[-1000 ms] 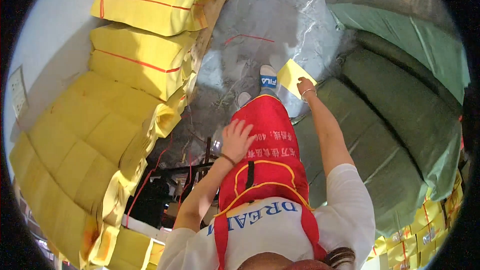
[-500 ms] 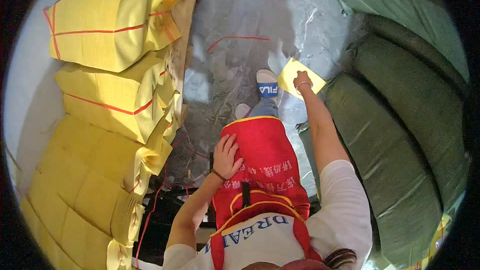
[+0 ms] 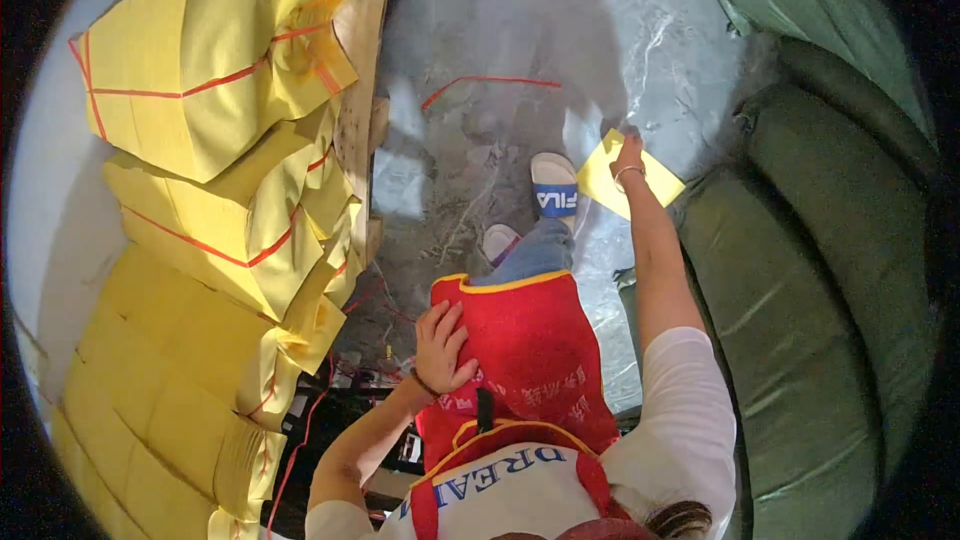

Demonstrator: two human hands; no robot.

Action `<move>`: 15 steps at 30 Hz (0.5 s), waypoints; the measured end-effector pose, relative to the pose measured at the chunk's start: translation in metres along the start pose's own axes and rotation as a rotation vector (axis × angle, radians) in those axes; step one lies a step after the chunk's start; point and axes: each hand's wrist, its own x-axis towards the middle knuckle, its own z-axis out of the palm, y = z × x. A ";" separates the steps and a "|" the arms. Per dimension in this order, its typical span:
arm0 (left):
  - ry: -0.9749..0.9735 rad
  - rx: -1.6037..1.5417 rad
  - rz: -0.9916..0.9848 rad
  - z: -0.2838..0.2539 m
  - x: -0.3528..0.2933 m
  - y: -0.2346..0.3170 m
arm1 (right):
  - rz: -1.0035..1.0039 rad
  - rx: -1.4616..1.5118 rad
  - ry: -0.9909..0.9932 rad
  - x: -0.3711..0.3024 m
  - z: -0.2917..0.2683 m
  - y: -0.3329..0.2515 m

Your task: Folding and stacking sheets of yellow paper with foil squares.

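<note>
A square yellow sheet (image 3: 655,180) is above the grey floor, just right of my slippered foot. My right hand (image 3: 628,154) is over its far part, fingers drawn together at the far edge and closed on it; the fingertips are partly hidden. My left hand (image 3: 442,345) lies flat on the red apron (image 3: 530,330) across my lap, fingers apart and holding nothing. Whether the sheet touches the floor, I cannot tell.
Yellow sheet bundles (image 3: 190,70) tied with red strips are piled at the left, beside a wooden pallet (image 3: 358,90). A large dark green padded bulk (image 3: 800,270) fills the right. A red strip (image 3: 490,79) lies on the floor (image 3: 500,0) ahead of my blue-and-white slipper (image 3: 553,185).
My right hand has shifted forward over the sheet, from its middle to its far edge. My left hand stays on the apron, and the whole view has shifted slightly.
</note>
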 end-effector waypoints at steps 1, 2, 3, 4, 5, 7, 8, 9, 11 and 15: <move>0.001 0.001 -0.002 0.000 0.000 0.001 | 0.056 0.042 0.045 -0.004 -0.001 -0.006; 0.002 0.003 -0.005 0.000 0.000 0.001 | 0.113 0.083 0.090 -0.004 0.000 -0.010; -0.004 -0.001 -0.001 0.002 0.002 0.001 | 0.160 0.044 0.140 0.000 0.005 -0.011; 0.009 -0.020 0.029 0.003 0.003 0.001 | 0.168 0.044 0.140 0.003 0.006 -0.008; 0.022 -0.039 0.060 0.005 0.005 0.001 | 0.205 -0.017 0.180 0.006 0.007 -0.006; 0.003 -0.036 0.055 0.004 0.005 0.002 | 0.229 -0.074 0.206 0.005 0.006 -0.017; -0.010 -0.036 0.056 0.003 0.006 0.003 | 0.199 -0.219 0.189 0.002 0.003 -0.021; -0.008 -0.033 0.052 0.002 0.006 0.004 | 0.166 -0.366 0.173 -0.002 0.003 -0.023; -0.075 -0.042 0.025 -0.003 0.006 0.008 | 0.094 -0.372 0.210 -0.020 0.003 -0.025; -0.043 -0.069 0.033 0.002 -0.001 0.022 | -0.142 -0.459 0.274 -0.048 0.013 0.012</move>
